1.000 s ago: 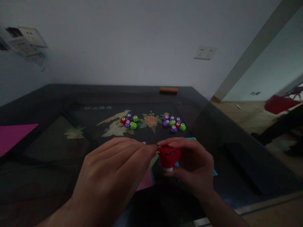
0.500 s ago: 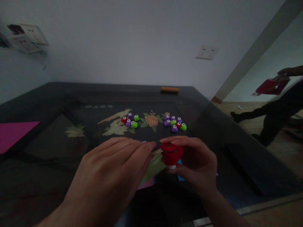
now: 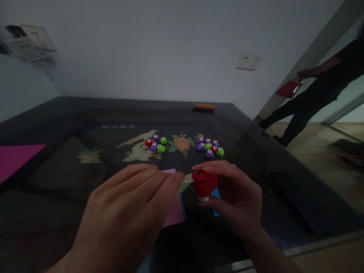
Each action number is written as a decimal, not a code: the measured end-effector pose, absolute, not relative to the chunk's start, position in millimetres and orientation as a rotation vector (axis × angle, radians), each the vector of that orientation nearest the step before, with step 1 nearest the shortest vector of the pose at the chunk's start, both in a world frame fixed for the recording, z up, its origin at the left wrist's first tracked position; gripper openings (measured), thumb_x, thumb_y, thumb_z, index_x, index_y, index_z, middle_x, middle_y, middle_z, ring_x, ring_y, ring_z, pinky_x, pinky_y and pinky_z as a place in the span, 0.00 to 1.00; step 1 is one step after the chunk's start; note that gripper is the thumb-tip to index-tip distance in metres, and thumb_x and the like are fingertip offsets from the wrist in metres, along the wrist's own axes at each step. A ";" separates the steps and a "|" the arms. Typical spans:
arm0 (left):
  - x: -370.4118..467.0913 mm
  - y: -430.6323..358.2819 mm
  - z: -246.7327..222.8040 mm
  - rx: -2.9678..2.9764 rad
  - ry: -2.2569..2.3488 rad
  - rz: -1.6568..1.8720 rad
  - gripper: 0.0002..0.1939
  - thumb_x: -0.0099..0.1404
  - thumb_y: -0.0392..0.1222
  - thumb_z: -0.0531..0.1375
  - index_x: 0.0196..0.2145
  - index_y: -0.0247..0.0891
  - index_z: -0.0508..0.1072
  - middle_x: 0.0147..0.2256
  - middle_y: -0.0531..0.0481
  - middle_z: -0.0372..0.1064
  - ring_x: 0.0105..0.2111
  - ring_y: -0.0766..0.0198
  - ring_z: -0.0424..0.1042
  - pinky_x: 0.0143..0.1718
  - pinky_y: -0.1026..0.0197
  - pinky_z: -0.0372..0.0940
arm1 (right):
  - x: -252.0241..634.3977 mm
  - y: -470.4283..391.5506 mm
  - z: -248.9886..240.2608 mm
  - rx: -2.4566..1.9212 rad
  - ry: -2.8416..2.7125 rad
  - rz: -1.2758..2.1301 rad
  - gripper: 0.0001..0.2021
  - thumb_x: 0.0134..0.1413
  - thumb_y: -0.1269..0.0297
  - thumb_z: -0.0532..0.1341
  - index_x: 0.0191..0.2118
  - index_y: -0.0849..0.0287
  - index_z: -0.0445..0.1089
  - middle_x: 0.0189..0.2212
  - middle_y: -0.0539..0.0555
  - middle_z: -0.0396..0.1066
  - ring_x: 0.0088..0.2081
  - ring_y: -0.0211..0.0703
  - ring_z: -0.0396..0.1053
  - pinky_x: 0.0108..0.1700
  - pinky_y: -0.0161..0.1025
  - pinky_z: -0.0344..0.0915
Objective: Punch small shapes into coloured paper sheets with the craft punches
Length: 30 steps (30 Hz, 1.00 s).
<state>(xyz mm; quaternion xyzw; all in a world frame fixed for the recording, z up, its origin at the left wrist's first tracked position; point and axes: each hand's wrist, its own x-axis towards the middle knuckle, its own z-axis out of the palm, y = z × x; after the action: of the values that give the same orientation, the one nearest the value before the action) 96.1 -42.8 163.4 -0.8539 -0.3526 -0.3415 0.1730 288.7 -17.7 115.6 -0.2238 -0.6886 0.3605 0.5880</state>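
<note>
Between its fingers and thumb, my right hand [image 3: 237, 193] grips a small red object [image 3: 205, 185] with dark slits and a white base. My left hand [image 3: 127, 204] is closed on a pale green sheet [image 3: 186, 182] that reaches to the red object's left side. Under and beside my left hand lies a pink sheet [image 3: 174, 212] with a blue edge. Part of a blue sheet [image 3: 216, 195] shows behind the red object. Beyond my hands sit two clusters of small purple, green and red pieces with eyes, a left cluster [image 3: 160, 148] and a right cluster [image 3: 209, 153].
The dark table [image 3: 113, 110] has a floral print. An orange-brown cylinder [image 3: 204, 107] lies at its back edge. A magenta sheet [image 3: 17, 159] is at the left, a dark flat object [image 3: 301, 201] at the right. A person [image 3: 315, 91] carrying a red item stands beyond the table.
The pale green sheet shows less spread and more of the pink sheet is visible. My hands have shifted slightly. The person at the right has moved leftward with the red item.
</note>
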 end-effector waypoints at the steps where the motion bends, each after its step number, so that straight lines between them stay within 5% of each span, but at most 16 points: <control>1: 96.4 -43.0 163.9 -2.416 -1.002 -0.967 0.13 0.65 0.31 0.47 0.37 0.35 0.71 0.31 0.48 0.76 0.29 0.58 0.75 0.35 0.53 0.69 | 288.6 -17.4 115.6 -0.523 -1.611 0.831 0.22 0.45 0.72 0.68 0.48 0.51 0.69 0.43 0.53 0.73 0.45 0.47 0.71 0.46 0.45 0.70; 30: 99.2 -47.3 160.7 -2.362 -1.177 -0.804 0.18 0.62 0.29 0.45 0.32 0.37 0.74 0.26 0.48 0.76 0.26 0.57 0.75 0.39 0.48 0.69 | 292.2 -12.9 120.5 -0.684 -1.910 0.641 0.23 0.48 0.73 0.67 0.50 0.50 0.67 0.45 0.50 0.72 0.47 0.41 0.69 0.49 0.38 0.66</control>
<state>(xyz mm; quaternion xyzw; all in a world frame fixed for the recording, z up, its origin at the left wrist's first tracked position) 99.2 -47.3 160.7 -0.8405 -0.4189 -0.2861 0.1903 292.2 -12.9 120.5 -0.2809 -0.7848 0.2634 0.4855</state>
